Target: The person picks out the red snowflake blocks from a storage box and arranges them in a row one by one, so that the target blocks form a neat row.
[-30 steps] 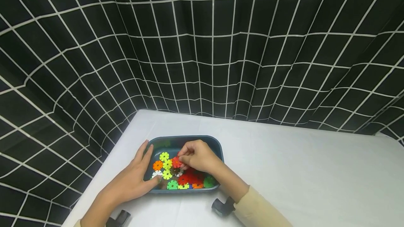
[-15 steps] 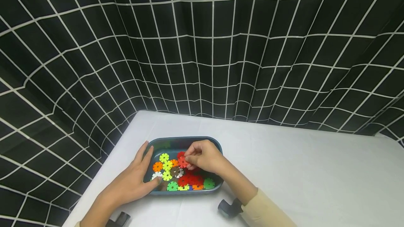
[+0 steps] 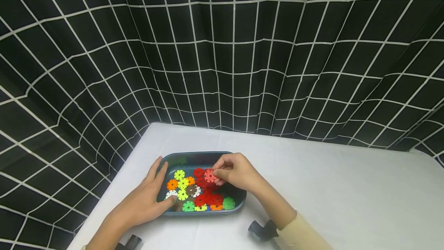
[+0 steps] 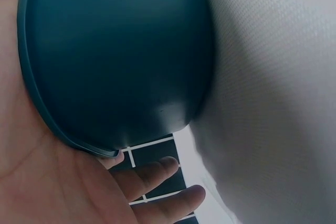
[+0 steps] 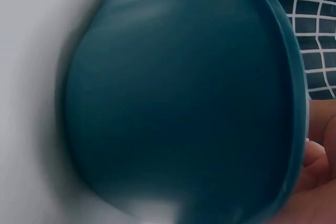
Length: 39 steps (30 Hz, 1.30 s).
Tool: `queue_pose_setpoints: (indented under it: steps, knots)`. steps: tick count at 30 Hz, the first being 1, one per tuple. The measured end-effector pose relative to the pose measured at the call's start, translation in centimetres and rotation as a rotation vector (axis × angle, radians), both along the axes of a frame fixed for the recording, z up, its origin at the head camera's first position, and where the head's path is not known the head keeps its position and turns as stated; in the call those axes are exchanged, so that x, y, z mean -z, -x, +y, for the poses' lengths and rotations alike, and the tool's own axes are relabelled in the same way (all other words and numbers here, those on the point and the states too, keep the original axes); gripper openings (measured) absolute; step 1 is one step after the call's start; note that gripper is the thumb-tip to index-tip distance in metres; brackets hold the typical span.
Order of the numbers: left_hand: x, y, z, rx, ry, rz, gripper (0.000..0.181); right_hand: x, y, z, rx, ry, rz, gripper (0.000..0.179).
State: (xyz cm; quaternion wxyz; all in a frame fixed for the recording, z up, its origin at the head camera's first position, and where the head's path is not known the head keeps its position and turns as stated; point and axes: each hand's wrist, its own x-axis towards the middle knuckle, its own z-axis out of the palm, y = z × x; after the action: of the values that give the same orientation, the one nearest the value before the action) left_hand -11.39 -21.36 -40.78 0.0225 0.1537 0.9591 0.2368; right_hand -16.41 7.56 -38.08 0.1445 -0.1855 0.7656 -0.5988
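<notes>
My right hand (image 3: 237,173) pinches a light red notched plastic disc (image 3: 210,175) between thumb and fingertips, held up over the dark teal tub (image 3: 194,212). My left hand (image 3: 147,196) rests on the tub's left end, its fingers straight along the rim and its thumb reaching inside. In the left wrist view the palm (image 4: 52,177) lies against the rim. Inside the tub lie several more discs: red (image 3: 208,199), yellow-green (image 3: 179,174), orange (image 3: 172,184), a brown one (image 3: 191,190) and green (image 3: 229,203). The right wrist view shows mainly the tub's outer wall (image 5: 184,87); the held disc is hidden there.
A white cloth-covered table (image 3: 322,188) carries the tub near its left side. Behind and to the left hangs a black curtain with a white grid (image 3: 243,49). Dark wrist devices (image 3: 263,230) sit at both wrists.
My right hand has moved right with the light red disc and drawn it away from the others, so more red discs and the brown disc show. My left hand stays on the rim.
</notes>
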Motion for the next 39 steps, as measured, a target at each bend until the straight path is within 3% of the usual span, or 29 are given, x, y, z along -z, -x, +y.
queue_pose_setpoints:
  steps: [19, 39]
  knots:
    - [0.1, -0.1, -0.2, -0.025, 0.008, -0.019, 0.094, -0.3, 0.4, 2.9, 0.071, 0.012, -0.02, 0.005]
    - [0.4, 0.0, -0.1, -0.008, -0.011, 0.003, 0.092, -0.2, 2.0, 6.1, 0.182, -0.046, -0.013, 0.01]
